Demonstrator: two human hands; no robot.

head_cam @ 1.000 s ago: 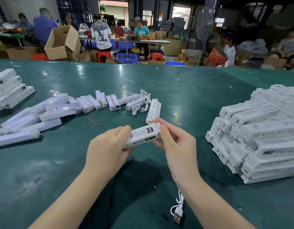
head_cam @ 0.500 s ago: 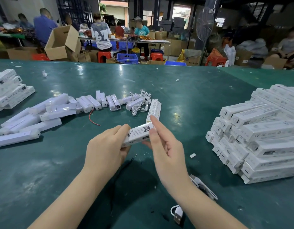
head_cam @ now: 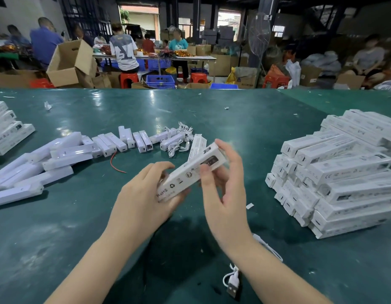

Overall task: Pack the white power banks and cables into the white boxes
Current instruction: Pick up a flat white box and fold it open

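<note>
Box in hand: one white box is held above the desk, in the middle, right in front of the person.
Long axis: it runs from low and near on the left to high and far on the right, tilted up at the far end.
Left hand: fingers curled round the near, lower end of the box, gripping it from below and behind.
Right hand: at the far, upper end; the thumb presses the printed face and the fingers reach past the end flap. I judge it a light pinch on that end, not a full grip.
Nearer hand: the right is the one at the end that seems to be getting closed; the left only steadies.
Stack of boxes: to the right of the hands, well apart, lying mostly crosswise to the held box.
Power banks: in a loose row on the far left side of the desk, with a heap of cables just beyond the held box.
Loose cable: on the desk near the right forearm, plug end towards the person.
Likely next move: once the end is shut, the box goes rightwards to the stack, so the right hand has the shorter way.
</note>
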